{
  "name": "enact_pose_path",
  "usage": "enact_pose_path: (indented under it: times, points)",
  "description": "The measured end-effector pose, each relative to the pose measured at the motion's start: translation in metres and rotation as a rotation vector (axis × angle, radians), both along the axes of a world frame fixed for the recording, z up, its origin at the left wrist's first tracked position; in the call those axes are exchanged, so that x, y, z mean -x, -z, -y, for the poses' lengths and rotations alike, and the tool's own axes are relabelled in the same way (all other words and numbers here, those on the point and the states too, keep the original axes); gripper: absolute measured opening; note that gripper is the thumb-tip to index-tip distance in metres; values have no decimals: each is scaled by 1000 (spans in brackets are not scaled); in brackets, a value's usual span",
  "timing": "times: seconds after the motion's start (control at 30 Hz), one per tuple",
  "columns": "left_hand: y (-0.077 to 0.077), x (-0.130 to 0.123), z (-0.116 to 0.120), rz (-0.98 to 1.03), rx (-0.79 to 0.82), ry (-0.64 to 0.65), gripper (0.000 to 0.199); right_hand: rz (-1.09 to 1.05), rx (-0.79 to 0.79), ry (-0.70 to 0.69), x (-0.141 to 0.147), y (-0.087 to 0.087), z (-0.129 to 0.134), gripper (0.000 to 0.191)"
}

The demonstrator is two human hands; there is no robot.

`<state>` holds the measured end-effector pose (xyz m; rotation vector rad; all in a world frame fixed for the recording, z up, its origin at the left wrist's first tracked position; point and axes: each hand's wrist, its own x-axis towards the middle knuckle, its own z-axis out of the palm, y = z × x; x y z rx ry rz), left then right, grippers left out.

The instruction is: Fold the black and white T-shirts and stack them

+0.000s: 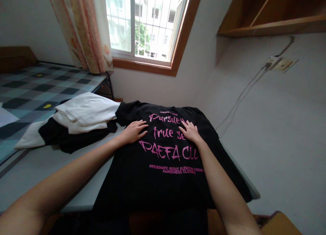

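Note:
A black T-shirt [158, 184] with pink lettering is spread over the table [78, 191], its lower part reaching the near edge. My left hand [134, 131] rests flat on the shirt's upper left, beside the lettering, fingers spread. On the right side of the print lies my right hand [189, 131], palm down with its fingers apart, covering some letters. Neither hand grips the fabric. Left of the shirt, white cloth [86, 109] is piled on black cloth [78, 140], close to the shirt's left sleeve.
A bed with a checked sheet [22, 89] stands at the left. Behind are a curtain [86, 31] and a barred window [152, 28]. A wooden shelf [275, 26] and a socket with cables [272, 62] are on the right wall.

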<state>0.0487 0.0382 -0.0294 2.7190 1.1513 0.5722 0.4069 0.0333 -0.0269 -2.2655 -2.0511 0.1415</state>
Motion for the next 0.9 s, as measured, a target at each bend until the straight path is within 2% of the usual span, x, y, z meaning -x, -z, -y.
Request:
enact_pose_path:
  times: [0.9]
  points:
    - [-1,-1,2,-28,-20,-9,46,-2,15,8,2,-1,0,66]
